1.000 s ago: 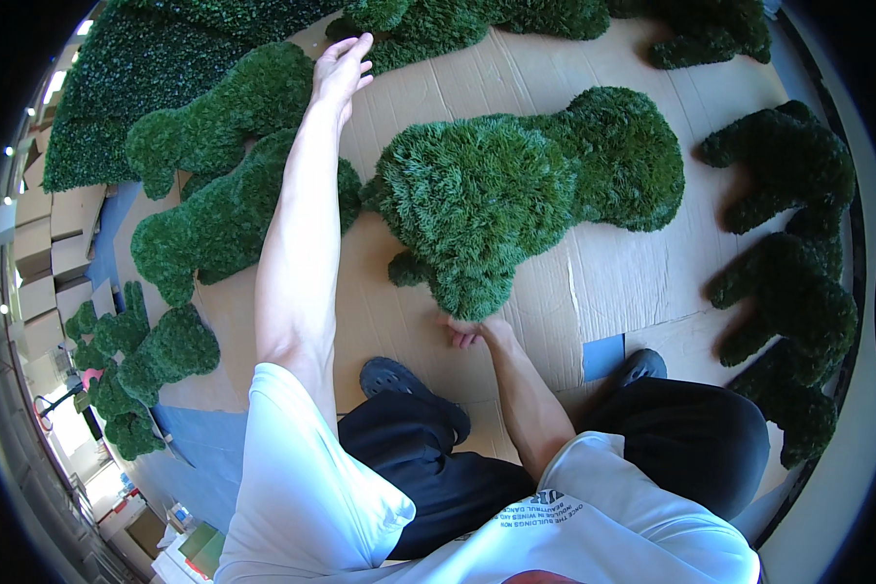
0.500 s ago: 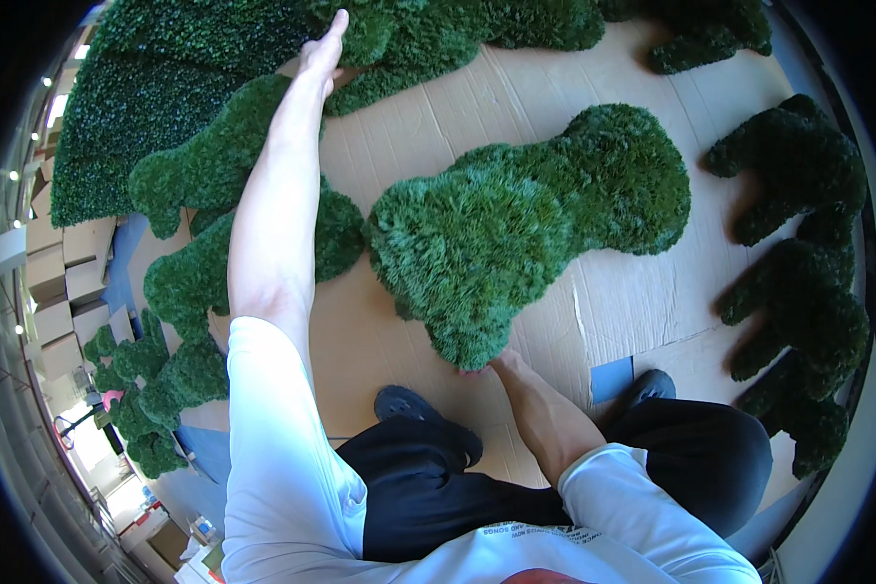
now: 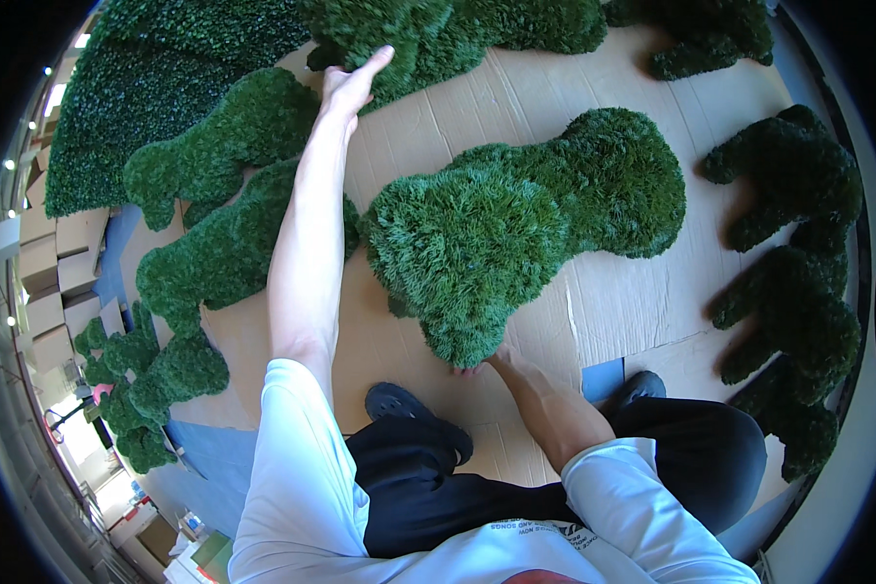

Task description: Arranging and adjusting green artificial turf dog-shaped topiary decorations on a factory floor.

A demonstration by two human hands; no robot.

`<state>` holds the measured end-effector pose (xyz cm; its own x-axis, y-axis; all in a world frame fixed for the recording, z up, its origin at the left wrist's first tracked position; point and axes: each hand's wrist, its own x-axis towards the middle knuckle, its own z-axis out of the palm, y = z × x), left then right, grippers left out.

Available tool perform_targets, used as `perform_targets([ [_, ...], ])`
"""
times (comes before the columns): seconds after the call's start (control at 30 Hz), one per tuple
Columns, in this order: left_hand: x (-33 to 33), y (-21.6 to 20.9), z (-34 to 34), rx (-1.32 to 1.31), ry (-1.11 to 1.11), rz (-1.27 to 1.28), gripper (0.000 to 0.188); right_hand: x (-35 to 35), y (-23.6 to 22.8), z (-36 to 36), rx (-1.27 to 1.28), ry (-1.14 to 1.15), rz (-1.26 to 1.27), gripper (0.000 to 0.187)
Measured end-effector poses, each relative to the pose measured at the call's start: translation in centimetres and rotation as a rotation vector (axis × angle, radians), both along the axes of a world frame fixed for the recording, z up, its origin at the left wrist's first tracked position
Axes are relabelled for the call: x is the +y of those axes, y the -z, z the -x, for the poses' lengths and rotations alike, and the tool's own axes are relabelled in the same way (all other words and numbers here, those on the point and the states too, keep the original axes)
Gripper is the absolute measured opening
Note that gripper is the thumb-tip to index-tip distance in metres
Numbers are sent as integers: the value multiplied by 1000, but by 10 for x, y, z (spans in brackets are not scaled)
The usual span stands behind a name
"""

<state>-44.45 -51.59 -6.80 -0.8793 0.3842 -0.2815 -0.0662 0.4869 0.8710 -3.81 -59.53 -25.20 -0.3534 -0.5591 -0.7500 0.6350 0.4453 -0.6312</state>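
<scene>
A grass-covered topiary figure [image 3: 516, 214], bushy and bright green, lies in the middle on flattened cardboard. At its near, narrow end my right hand [image 3: 472, 369] is closed, its fingers mostly hidden under the green tufts. My left arm reaches far forward. Beside another topiary figure [image 3: 399, 39] at the far edge, my left hand [image 3: 353, 86] is open, with a digit stretched toward the tufts. Whether it touches them I cannot tell. Left of that forearm are two more green figures, one farther [image 3: 229, 136] and one nearer [image 3: 219, 248].
Dark green figures [image 3: 788, 175] line the right side. A leafy green panel [image 3: 156, 107] stands at the far left, with stacked cardboard boxes [image 3: 54, 268] below it. Smaller figures [image 3: 156, 375] lie at left. My shoes [image 3: 399, 401] rest on the cardboard sheets [image 3: 409, 331].
My left hand has moved right and slightly back toward me, uncovering part of the far figure. My right hand stays at the near end of the middle figure.
</scene>
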Motion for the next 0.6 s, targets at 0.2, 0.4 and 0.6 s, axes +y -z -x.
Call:
perform_targets([
  [0.2,-21,4,-35,59,184,82,123,-17,-91,2,253,-466,-51,33],
  [0.4,-19,14,-30,82,97,75,93,-16,-246,36,431,-1048,187,32],
  [0.6,-20,21,-26,-21,84,60,107,162,-342,173,439,-280,550,40],
])
